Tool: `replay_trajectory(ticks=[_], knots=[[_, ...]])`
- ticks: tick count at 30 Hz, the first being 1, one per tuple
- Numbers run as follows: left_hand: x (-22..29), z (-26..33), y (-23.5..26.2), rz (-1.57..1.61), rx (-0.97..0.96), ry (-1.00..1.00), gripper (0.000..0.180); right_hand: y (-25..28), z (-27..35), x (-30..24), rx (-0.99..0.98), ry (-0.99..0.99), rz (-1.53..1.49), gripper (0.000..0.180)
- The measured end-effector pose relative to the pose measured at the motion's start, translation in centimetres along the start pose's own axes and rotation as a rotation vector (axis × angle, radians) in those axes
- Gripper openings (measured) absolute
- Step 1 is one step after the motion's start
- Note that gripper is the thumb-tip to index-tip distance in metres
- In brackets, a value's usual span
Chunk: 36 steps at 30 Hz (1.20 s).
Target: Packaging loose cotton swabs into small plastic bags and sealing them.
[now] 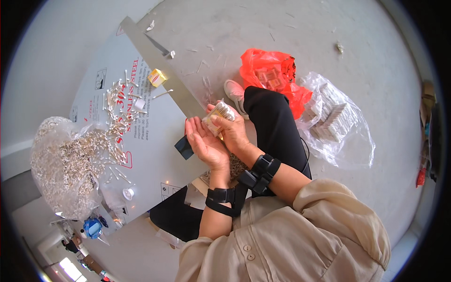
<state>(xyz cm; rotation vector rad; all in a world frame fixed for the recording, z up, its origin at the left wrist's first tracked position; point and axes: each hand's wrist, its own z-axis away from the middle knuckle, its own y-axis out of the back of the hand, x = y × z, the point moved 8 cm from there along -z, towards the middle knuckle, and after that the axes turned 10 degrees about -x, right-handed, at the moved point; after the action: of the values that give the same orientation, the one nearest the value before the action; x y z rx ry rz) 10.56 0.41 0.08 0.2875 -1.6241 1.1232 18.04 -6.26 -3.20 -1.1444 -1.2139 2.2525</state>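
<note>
Left hand: my left hand (pixel 205 143) lies open, palm up, fingers spread, just beside and under the packet.
Right hand: my right hand (pixel 231 131) grips a small clear packet of cotton swabs (pixel 219 115), fingers wrapped round it.
Packet: it sits between my two hands, above my knee, tilted toward the far left.
Worktop: a grey sheet (pixel 141 122) with printed lettering lies on the floor to my left.
Loose swabs: a scatter of swabs (pixel 115 105) rests on the sheet, far left.
Big bag: a clear bag of swabs (pixel 63 162) stands at the left edge.
Right side: a red plastic bag (pixel 268 70) and a clear bag of filled packets (pixel 336 122) lie on the floor.
</note>
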Motion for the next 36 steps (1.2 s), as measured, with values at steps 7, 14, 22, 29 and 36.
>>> replay_trajectory(ticks=[7,14,22,29,36], knots=[[0.7,2.8,0.2,-0.125,0.04,0.057,0.066,0.7,-0.5,-0.1,-0.017,0.029,-0.115,0.058],[0.0,2.3,0.2,-0.003,0.069,0.182,0.061,0.8,-0.4,0.4,0.034,-0.013,-0.197,0.045],[0.7,0.9,1.8,-0.025,0.087,0.142,0.053,1.0,-0.3,0.1,0.013,-0.006,-0.111,0.043],[0.7,-1.2,1.3,-0.018,0.093,0.36,0.052,1.3,-0.6,0.2,0.027,0.006,-0.149,0.039],[1.0,-0.4,1.9,-0.035,0.043,0.299,0.06,1.3,-0.8,0.3,0.031,-0.001,-0.159,0.041]])
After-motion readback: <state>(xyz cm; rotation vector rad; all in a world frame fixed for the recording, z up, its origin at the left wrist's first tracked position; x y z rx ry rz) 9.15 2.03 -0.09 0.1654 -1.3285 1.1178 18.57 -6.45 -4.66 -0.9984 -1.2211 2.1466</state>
